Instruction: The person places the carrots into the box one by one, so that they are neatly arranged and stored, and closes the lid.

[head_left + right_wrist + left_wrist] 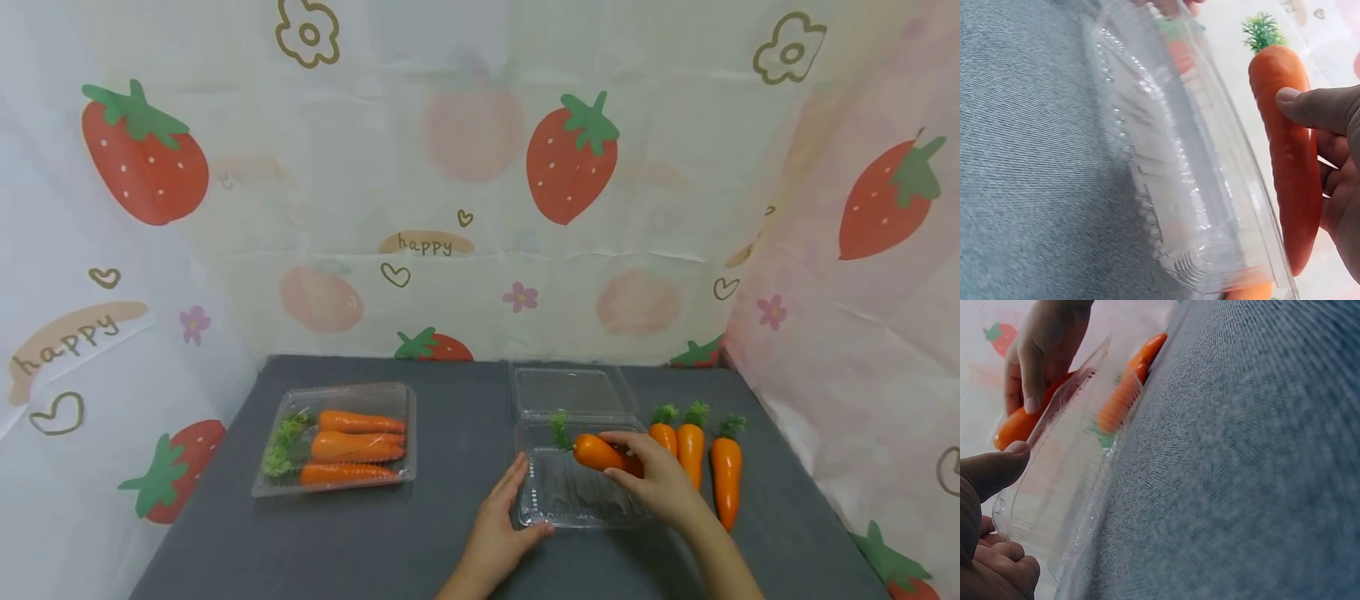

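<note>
While the right hand (pixel 660 479) clamps 1 tapered, green-topped orange carrot (pixel 596 452), 1 rectangular clear-plastic box (pixel 566 496) lies beneath the grip, its edge touched by the left hand (pixel 497 525), thumb and fingers apart

White curtain (pixel 450 192) across far side, printed with red strawberries (pixel 566 175), outlined flowers (pixel 327 42), small hearts (pixel 395 275), pink flowers (pixel 521 297) and word "happy" on tan patch (pixel 425 244). Matching white curtain (pixel 45 217) along left, pinker curtain (pixel 817 375) along right. Fold line (pixel 637 252) runs low across far curtain. Gray tabletop (pixel 337 550), woven texture, reaches far curtain's foot. Light soft.
</note>
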The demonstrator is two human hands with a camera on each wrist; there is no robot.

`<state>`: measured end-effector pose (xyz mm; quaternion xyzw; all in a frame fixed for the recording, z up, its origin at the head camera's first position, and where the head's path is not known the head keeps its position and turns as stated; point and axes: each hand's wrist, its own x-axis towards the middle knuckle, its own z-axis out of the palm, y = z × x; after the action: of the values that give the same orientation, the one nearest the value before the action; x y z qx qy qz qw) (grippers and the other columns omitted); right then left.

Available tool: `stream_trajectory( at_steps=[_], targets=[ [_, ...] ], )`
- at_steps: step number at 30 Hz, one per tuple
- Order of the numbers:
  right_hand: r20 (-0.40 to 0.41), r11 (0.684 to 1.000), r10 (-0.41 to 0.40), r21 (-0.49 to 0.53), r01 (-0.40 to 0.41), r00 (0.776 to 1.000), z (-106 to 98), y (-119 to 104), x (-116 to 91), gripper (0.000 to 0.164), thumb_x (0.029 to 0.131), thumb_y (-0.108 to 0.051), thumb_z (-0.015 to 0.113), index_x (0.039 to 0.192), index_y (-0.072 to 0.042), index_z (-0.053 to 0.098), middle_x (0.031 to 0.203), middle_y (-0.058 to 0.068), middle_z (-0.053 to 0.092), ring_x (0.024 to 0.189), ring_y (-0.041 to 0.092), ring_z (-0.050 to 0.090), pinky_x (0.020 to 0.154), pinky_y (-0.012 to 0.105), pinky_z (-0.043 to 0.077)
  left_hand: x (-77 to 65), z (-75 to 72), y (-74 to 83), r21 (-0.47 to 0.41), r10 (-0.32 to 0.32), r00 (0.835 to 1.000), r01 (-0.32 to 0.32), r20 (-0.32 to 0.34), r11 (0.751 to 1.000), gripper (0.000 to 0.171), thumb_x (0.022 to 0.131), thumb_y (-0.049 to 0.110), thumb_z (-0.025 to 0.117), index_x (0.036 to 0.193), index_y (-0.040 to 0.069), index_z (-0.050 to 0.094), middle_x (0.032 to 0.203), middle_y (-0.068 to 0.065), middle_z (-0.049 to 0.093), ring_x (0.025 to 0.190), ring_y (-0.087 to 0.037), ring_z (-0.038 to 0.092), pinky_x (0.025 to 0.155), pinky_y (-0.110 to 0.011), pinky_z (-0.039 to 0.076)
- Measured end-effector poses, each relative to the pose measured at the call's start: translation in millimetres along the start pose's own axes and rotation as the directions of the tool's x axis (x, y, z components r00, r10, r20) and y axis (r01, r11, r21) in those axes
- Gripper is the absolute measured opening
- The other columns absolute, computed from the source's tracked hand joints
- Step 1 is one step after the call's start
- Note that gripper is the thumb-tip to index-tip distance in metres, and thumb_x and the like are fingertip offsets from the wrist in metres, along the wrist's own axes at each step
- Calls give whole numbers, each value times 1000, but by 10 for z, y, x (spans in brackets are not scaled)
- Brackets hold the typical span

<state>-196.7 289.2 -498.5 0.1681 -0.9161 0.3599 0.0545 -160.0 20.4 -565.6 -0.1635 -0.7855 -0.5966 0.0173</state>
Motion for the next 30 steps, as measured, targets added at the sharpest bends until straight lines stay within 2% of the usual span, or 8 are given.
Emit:
stream_trajectory(
  at_steps=[10, 22, 30],
  targets=[
    [38, 1000, 16, -6, -16, 999, 100, -47, 39, 49, 89, -15, 80, 136, -16, 65, 125, 5, 67, 108, 21, 63, 89, 39, 57, 21, -16, 1, 8, -14, 1000, 13, 11, 1000, 95, 77, 16, 91, 157, 5, 41, 167, -9, 32, 150, -33, 34, 115, -49, 39],
    [69, 999, 44, -19, -43, 997, 202, -8, 48, 47, 87, -16, 82, 132, -19, 67, 118, 0, 68, 106, 18, 63, 89, 41, 56, 4, 5, 9, 20, 0, 1000, 0, -5, 1000, 95, 75, 15, 91, 156, 3, 42, 166, -9, 34, 149, -35, 37, 116, -48, 39],
    [152, 998, 50, 25, -55, 987, 227, 24, 52, 42, 89, -19, 81, 129, -22, 69, 123, 1, 68, 110, 21, 64, 91, 39, 57, 0, 3, -14, 11, 8, 1000, -8, -4, 1000, 95, 77, 16, 91, 157, 5, 41, 166, -8, 34, 149, -35, 36, 113, -49, 42]
  ],
)
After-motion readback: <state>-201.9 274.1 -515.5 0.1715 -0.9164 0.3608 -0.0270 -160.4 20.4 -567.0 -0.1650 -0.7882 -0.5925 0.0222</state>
